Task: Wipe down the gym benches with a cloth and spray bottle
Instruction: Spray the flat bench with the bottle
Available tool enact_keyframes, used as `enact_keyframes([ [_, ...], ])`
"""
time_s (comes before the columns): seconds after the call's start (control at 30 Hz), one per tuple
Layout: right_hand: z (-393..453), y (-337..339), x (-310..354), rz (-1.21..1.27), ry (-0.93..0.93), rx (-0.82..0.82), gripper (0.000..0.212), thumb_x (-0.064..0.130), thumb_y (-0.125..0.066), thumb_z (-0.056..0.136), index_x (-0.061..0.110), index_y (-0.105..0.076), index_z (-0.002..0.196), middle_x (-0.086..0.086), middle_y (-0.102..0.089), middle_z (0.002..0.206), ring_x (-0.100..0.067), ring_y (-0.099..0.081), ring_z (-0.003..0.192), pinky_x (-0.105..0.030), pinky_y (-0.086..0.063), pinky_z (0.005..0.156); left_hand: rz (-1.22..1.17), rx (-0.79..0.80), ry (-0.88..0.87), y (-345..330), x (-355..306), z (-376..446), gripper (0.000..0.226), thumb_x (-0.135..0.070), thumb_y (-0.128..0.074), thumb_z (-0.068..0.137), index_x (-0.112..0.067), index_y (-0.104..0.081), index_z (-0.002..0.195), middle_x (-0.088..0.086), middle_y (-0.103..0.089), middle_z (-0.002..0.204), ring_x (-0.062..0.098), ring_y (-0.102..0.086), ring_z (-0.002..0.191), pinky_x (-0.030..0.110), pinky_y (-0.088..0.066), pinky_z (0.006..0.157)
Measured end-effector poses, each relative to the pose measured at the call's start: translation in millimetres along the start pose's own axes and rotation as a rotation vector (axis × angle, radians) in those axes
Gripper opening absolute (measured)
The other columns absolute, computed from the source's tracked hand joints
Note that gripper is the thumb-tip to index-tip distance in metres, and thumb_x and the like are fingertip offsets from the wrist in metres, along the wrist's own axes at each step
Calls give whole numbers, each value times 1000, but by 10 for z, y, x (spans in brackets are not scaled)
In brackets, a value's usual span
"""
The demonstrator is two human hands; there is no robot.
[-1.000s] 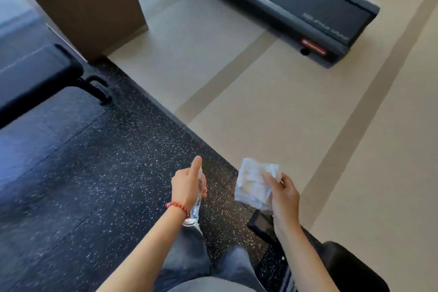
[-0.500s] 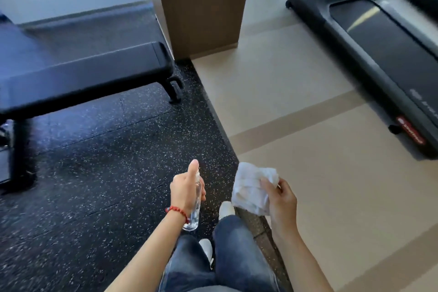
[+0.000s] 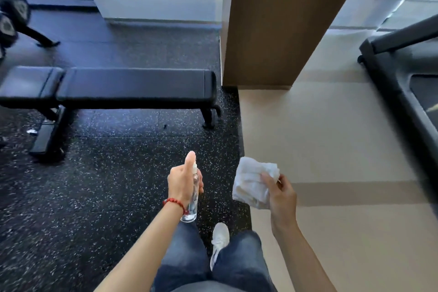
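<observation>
The left hand point(image 3: 183, 181) is wrapped around a clear spray bottle point(image 3: 191, 206), its grip fully closed on the upper part, the forefinger raised straight over the white nozzle and the bottle hanging upright below the fist. A red bead bracelet point(image 3: 174, 202) circles that wrist, and the forearm runs up from the lower middle of the view. The right hand point(image 3: 280, 193) is held just right of the bottle, palm turned inward, with the thumb and fingers pinched shut on a crumpled white cloth point(image 3: 251, 184); the cloth stands up above and to the left of the hand. The two hands are near each other but apart, both over the speckled black rubber floor point(image 3: 94, 185) at its edge with the beige floor point(image 3: 331, 137). The black padded gym bench point(image 3: 132, 86) stands well beyond the bottle and to its left, lying crosswise, untouched by either hand. A brown pillar point(image 3: 279, 21) rises just beside the bench's right end. A treadmill point(image 3: 407, 78) stands far right of the bench. Jeans and a white shoe point(image 3: 219, 237) show below the bottle.
</observation>
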State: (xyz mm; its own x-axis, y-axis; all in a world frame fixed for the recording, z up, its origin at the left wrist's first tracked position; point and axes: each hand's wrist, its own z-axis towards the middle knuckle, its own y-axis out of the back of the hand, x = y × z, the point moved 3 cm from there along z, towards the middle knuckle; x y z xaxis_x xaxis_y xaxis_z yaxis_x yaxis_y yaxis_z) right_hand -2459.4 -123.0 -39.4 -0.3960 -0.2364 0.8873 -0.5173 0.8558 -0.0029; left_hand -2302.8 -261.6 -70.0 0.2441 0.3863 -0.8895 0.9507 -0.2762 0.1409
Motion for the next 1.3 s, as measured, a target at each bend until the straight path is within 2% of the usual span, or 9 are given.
enact_keyframes([
  [0.13,388,-334,155,-8,-20,45,12,8,-63,85,9,-63,96,1,-66,80,1,-63,59,-15,-49,52,-26,-37,30,3,-187,419,68,-58,-43,85,-2,-52,47,7,-51,41,18,-50,37,24,-44,46],
  [0.27,837,-774,300,-36,-25,66,17,8,-63,85,5,-63,102,1,-67,84,2,-64,61,-13,-49,52,-5,-88,17,48,-396,972,68,-50,-42,93,1,-55,51,13,-50,46,16,-49,36,21,-45,46],
  [0.4,1313,-1321,483,-39,-27,73,16,8,-62,85,7,-62,101,0,-67,85,2,-64,60,-13,-48,51,-2,-120,42,153,-584,1665,70,-53,-45,91,-1,-55,46,11,-53,45,20,-51,41,28,-47,54],
  [0.67,2092,-2355,837,-71,-38,48,10,5,-60,86,5,-62,95,2,-65,81,5,-62,58,-11,-47,52,0,-118,188,260,-976,2847,63,-47,-50,90,-1,-54,47,8,-50,40,16,-47,34,23,-44,43],
  [0.9,2601,-2759,991,-108,-74,22,10,6,-61,86,5,-62,95,2,-64,80,6,-60,59,-10,-46,52,18,-150,295,201,-1114,3468,64,-43,-44,93,-2,-53,45,10,-50,40,20,-48,35,22,-43,44],
  [1.0,2869,-2934,1074,-124,-87,28,7,6,-62,85,10,-63,91,3,-65,81,-2,-62,65,-11,-48,54,-7,-168,325,172,-1130,3691,63,-37,-43,94,-2,-52,42,10,-48,38,21,-46,34,23,-40,42],
  [1.17,3344,-3236,1213,-148,-114,90,14,7,-62,85,6,-62,99,-1,-65,84,-1,-63,62,-13,-48,52,-76,-248,343,130,-1261,4050,58,-29,-43,93,-1,-51,43,8,-46,36,20,-44,32,22,-38,40],
  [1.23,3518,-3359,1284,-179,-115,129,14,7,-62,86,6,-62,100,-1,-66,84,-6,-63,66,-13,-48,53,-100,-273,337,114,-1321,4187,61,-32,-44,93,-2,-50,41,9,-46,36,21,-44,33,24,-39,43],
  [1.3,3674,-3496,1356,-206,-109,163,14,6,-60,86,5,-61,100,0,-66,82,-2,-63,63,-13,-48,52,-114,-277,333,110,-1375,4310,66,-39,-46,93,-5,-50,37,11,-46,37,23,-45,36,27,-41,46],
])
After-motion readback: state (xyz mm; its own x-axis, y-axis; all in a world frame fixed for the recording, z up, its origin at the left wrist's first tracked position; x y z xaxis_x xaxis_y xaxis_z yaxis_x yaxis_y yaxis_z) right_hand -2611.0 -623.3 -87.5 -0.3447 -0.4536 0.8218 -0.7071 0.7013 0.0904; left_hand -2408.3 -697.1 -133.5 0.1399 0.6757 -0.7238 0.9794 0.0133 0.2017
